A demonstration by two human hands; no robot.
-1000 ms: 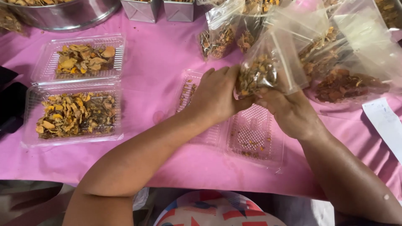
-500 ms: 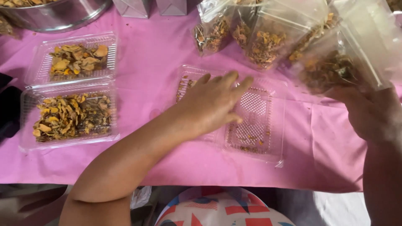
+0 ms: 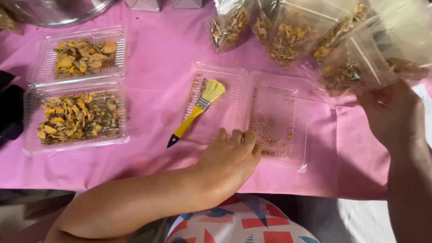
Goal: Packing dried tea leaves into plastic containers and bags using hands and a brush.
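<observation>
My left hand rests fingers-down on the near edge of an open clear plastic clamshell box that holds only a few dried crumbs. A small brush with a yellow handle lies across the box's left half, apart from my fingers. My right hand is raised at the right, holding a clear plastic bag of dried yellow-brown pieces above the table.
Several filled clear bags lie along the back of the pink tablecloth. At the left, an open clamshell holds dried pieces in both halves. A metal bowl sits at the back left.
My right hand has carried the bag from above the box up and to the right. My left hand slid off the box's middle to its near edge, uncovering the brush.
</observation>
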